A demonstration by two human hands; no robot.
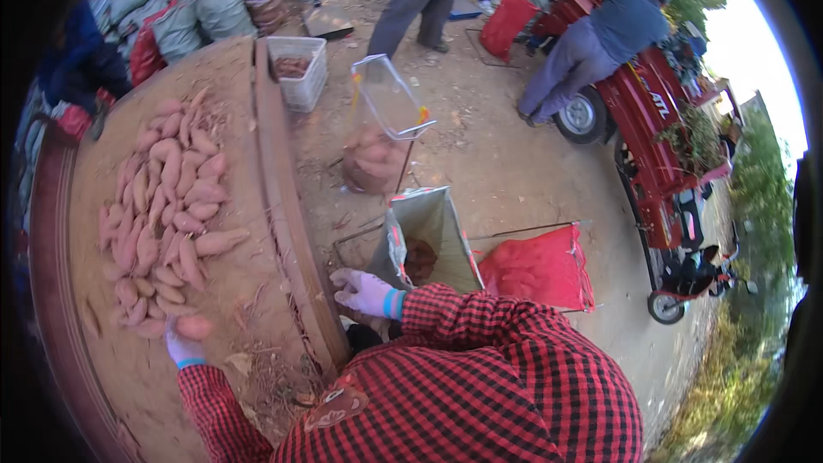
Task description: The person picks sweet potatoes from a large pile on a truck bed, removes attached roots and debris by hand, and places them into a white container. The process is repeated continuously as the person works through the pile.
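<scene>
My left hand [184,344], in a pale glove with a blue cuff, grips a reddish sweet potato [194,327] at the near end of a pile of sweet potatoes [168,199]. The pile lies on a soil-covered cargo bed [251,141]. My right hand [365,293], gloved the same way, holds nothing. Its fingers are spread beside the bed's raised edge [308,270]. Just beyond it an open grey sack [437,218] stands in a metal frame, with some sweet potatoes [421,258] visible at its bottom.
A filled red mesh bag [540,267] is right of the sack. Farther off stand a transparent bag [373,161] of sweet potatoes and a white crate [308,87]. People [418,0] stand behind; one person [598,45] leans over a red cargo tricycle [656,135]. Stacked sacks [218,13] line the back.
</scene>
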